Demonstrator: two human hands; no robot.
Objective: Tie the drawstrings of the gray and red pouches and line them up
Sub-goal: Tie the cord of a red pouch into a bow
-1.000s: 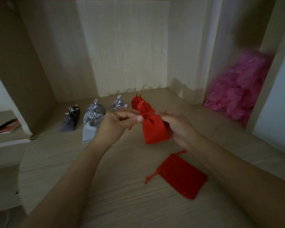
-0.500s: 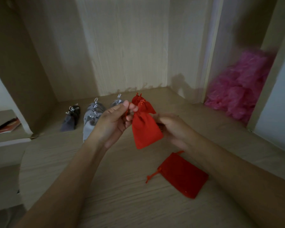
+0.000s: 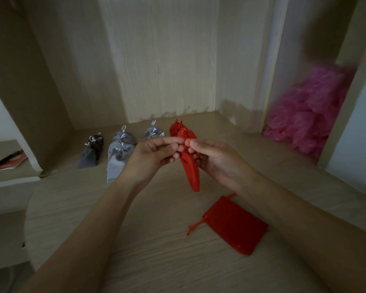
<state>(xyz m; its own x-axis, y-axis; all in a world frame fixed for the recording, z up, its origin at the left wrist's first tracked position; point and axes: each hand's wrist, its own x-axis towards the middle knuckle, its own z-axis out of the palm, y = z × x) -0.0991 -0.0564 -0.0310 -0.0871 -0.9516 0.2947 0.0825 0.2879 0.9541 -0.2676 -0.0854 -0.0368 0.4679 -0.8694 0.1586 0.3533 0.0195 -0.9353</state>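
Pale wood walls stand around a pale wood desk point(image 3: 152, 240) in dim light. Above the middle of the desk, both hands hold up a red pouch point(image 3: 191, 172), which hangs down thin and long. The left hand point(image 3: 154, 154) pinches near the pouch's neck with its grip shut. The right hand point(image 3: 215, 156) does the same on the other side, its grip shut on the red drawstring point(image 3: 187, 141) at the top. The fingertips of the two hands nearly meet there.

Just behind the hands, two more red pouches point(image 3: 179, 131) sit on the desk with their tops tied. To their left is a row of gray pouches point(image 3: 119, 154), light ones and then a dark pouch point(image 3: 91, 152) at the far left, all with tied silver strings.

Nearer the person, a flat red pouch point(image 3: 236, 226) lies on the desk with its strings loose. Off to the right, a heap of pink plastic point(image 3: 311, 111) sits in the next nook.
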